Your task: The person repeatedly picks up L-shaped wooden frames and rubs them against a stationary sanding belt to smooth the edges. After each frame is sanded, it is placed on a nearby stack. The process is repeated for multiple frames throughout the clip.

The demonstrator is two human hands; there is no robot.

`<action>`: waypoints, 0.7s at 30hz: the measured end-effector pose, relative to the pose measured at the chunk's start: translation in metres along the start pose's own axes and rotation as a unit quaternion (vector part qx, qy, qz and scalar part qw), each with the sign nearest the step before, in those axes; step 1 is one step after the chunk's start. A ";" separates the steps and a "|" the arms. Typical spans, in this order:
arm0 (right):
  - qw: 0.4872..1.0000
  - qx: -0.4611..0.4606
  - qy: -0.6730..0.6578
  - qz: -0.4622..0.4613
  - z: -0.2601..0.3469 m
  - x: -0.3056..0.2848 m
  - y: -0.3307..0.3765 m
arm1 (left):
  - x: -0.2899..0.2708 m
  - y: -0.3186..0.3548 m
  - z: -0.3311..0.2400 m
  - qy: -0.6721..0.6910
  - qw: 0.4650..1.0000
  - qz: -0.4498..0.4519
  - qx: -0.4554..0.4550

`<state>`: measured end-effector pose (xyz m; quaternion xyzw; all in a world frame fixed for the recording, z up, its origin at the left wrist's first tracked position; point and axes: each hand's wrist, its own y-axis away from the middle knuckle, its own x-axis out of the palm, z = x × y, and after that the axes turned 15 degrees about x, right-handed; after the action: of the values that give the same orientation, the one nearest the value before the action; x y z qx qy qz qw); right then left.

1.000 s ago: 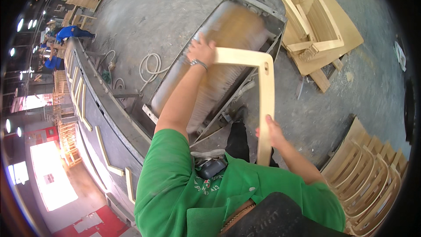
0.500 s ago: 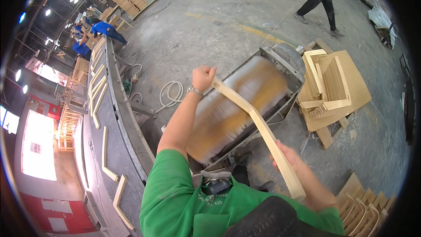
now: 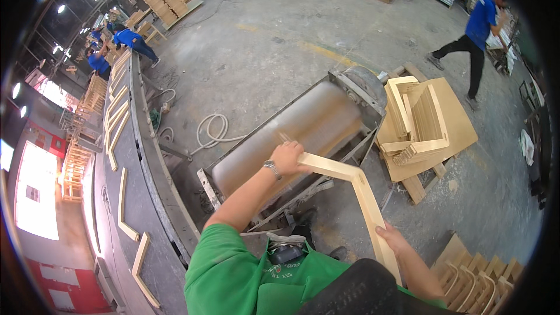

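1. Grip. My left hand [image 3: 286,158] is closing firmly around the upper end of a pale, bent, square-edged wooden bar [image 3: 367,201]. My right hand [image 3: 396,242] is clasping the lower leg, the thumb lying over the upper face. Neither hand is standing open.

2. Position. The bar is slanting in front of me, its bend pointing away from my body. Its upper end is lying over the near side of a wide, grey-brown cylindrical drum [image 3: 318,122], which is sitting in a grey metal frame [image 3: 208,188]. From this overhead angle I am not able to tell whether wood and drum are touching.

3. Step. I am, in my judgement, presenting the upper leg to the drum. The next move is calling for a level bar, even support from both hands, and left fingers well away from the drum surface.

4. Count. I am holding one bar and facing one drum. One nested stack of bent pale wooden frames [image 3: 440,111] is resting on one flat brown board [image 3: 462,140] to the right. One group of curved wooden parts [image 3: 475,277] is standing at lower right. Two angled pale strips [image 3: 121,204] are lying on the near part of the long dark-grey bench [image 3: 143,204]; several more are lying farther along.
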<state>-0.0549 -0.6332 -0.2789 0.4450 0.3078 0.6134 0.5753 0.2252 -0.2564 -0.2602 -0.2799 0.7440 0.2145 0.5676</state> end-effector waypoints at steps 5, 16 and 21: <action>0.976 -0.147 0.148 0.057 0.051 0.061 -0.066 | -0.043 0.074 0.042 -0.018 0.983 0.088 -0.162; 0.645 -0.522 0.447 -0.335 0.189 0.228 -0.224 | -0.126 0.166 0.262 -0.273 0.924 -0.140 -0.226; 0.597 -0.564 0.447 -0.355 0.206 0.229 -0.243 | -0.154 0.158 0.266 -0.273 0.915 -0.100 -0.279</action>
<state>0.2488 -0.4009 -0.3659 -0.4426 0.2533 0.5340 0.6744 0.3444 0.0581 -0.1813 -0.4302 0.4380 0.4241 0.6658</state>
